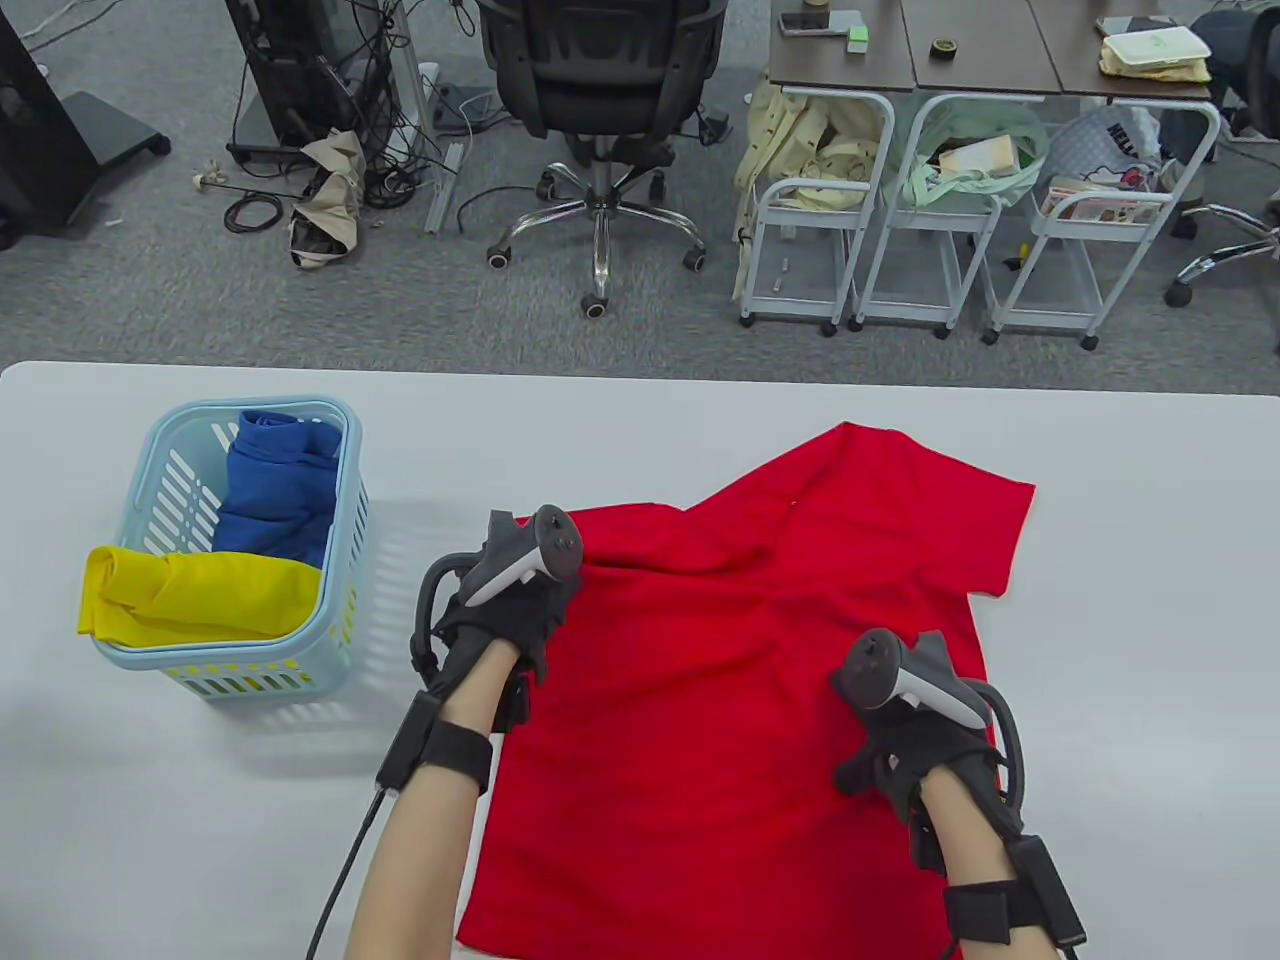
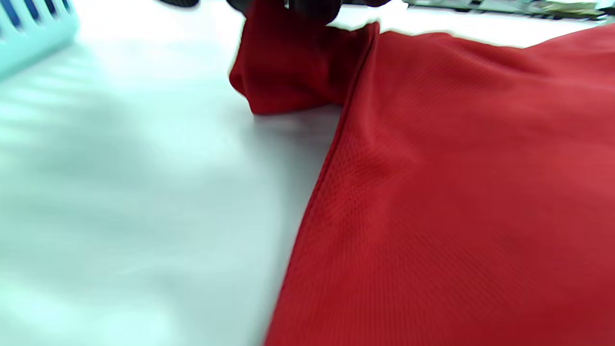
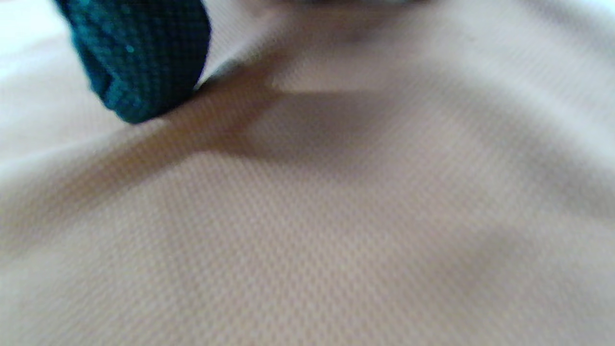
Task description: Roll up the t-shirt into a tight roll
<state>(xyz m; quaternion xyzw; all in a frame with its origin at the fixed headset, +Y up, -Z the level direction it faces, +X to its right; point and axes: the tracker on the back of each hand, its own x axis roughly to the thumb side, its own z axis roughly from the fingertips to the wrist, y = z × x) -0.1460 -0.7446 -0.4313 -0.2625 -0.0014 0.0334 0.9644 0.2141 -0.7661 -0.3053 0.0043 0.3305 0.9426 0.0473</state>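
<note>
A red t-shirt (image 1: 740, 680) lies spread flat on the white table (image 1: 1150, 600), its hem toward me. My left hand (image 1: 520, 600) is at the shirt's left sleeve. In the left wrist view its dark fingers (image 2: 307, 7) pinch the sleeve (image 2: 288, 72), which is raised and folded toward the body of the shirt (image 2: 456, 192). My right hand (image 1: 905, 745) rests on the right side of the shirt, near its edge. The right wrist view, its colours washed out, shows one gloved fingertip (image 3: 144, 57) pressing on the fabric (image 3: 336, 216). The other right fingers are hidden under the tracker.
A light blue basket (image 1: 345, 470) stands on the table left of the shirt, its corner also visible (image 2: 29, 33). It holds a blue garment (image 1: 275, 480) and a yellow one (image 1: 200, 595). An office chair (image 1: 600, 100) and wheeled tables stand beyond the far edge.
</note>
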